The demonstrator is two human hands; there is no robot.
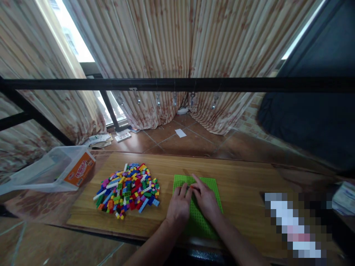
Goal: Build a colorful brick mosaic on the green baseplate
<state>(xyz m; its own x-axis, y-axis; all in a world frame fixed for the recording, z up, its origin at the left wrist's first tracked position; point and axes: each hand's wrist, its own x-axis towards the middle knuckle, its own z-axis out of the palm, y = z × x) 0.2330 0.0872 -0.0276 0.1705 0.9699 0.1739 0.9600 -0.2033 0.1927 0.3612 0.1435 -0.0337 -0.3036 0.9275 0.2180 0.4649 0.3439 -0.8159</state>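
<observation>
A bright green studded baseplate [205,218] lies on the wooden board, and both my hands are over it. My left hand [179,207] has its fingers bent and drawn together near the plate's upper middle; what they hold, if anything, is hidden. Against it, my right hand [205,201] pinches a small orange-red toy brick [192,187], with its index finger pointing forward. The fingertips of both hands meet around this brick. Left of the plate spreads a pile of mixed-colour toy bricks [130,190], apart from my hands.
A clear plastic bin [52,183] with an orange label lies at the left. The wooden board [244,199] reaches to the right, where a blurred-out patch [294,225] covers something. Behind are a black rail [166,84], long curtains [155,44] and a tiled floor.
</observation>
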